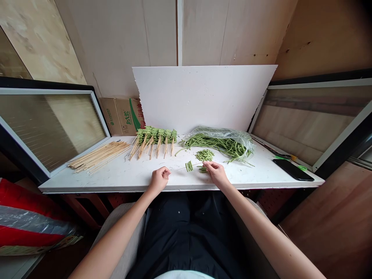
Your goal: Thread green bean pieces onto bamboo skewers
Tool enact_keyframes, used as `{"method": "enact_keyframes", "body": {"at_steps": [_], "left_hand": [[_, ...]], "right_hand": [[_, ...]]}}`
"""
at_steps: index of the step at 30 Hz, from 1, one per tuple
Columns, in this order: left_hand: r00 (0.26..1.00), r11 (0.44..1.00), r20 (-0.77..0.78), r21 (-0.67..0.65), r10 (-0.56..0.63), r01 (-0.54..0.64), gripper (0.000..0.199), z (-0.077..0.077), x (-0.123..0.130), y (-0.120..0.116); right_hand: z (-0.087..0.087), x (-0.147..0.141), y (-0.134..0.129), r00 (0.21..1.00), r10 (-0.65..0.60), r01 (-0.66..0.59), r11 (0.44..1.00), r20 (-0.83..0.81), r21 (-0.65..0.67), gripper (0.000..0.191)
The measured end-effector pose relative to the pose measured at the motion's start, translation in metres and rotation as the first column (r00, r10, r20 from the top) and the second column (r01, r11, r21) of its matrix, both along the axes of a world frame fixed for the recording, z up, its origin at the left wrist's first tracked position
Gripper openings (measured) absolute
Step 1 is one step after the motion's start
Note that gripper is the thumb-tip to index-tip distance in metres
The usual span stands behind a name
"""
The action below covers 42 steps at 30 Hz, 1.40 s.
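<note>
My left hand (160,179) is closed at the near end of a thin bamboo skewer (179,168), which points right across the table. Several short green bean pieces (189,166) sit side by side on that skewer. At its far end, the fingertips of my right hand (215,172) are pinched together; what is between them is too small to make out. Beside and partly behind the right fingers lie a few cut bean pieces (202,169). Just beyond is a small heap of chopped beans (205,155).
Bare skewers (100,155) lie at the left, beside stacked bean skewers (157,135). Long beans (216,142) spill from a clear plastic bag (232,133). A black phone (293,169) lies at the right. A white board (203,97) and a cardboard box (120,115) stand behind.
</note>
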<state>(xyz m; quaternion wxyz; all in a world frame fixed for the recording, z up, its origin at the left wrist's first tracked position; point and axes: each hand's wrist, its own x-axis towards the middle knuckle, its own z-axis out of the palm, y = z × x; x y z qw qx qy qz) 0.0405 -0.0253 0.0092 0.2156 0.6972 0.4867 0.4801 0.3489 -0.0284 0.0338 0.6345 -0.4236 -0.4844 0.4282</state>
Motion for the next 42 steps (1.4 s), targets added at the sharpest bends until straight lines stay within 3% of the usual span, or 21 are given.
{"method": "enact_keyframes", "body": {"at_steps": [34, 42], "left_hand": [[1.000, 1.000, -0.006, 0.009, -0.013, 0.013, 0.020, 0.002, 0.001, -0.001], [0.998, 0.998, 0.012, 0.031, -0.058, 0.058, 0.024, 0.007, 0.003, -0.004]], "right_hand": [[0.002, 0.000, -0.005, 0.994, -0.026, 0.023, 0.999, 0.104, 0.038, 0.046], [0.017, -0.004, -0.012, 0.991, -0.066, 0.057, 0.995, 0.113, 0.076, 0.042]]}}
